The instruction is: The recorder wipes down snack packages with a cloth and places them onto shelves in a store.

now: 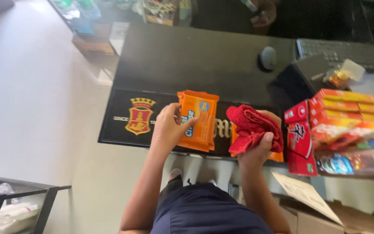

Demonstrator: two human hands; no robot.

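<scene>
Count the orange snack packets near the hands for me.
3 show, perhaps more: two stacked flat orange foil snack packets held by the left hand, and one mostly hidden under the crumpled red cloth in the right hand.

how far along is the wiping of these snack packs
Done: unclear, since no pack shows an obvious wiped look. In hand: left hand holds a stack of orange packs; right hand grips a red cloth. Left: red and orange boxes beside them sit untouched.

packets [198,119]: glossy orange plastic film | cloth [253,128]: red, rough woven | mat [122,115]: black matt rubber | counter [195,60]: dark, smooth
</scene>
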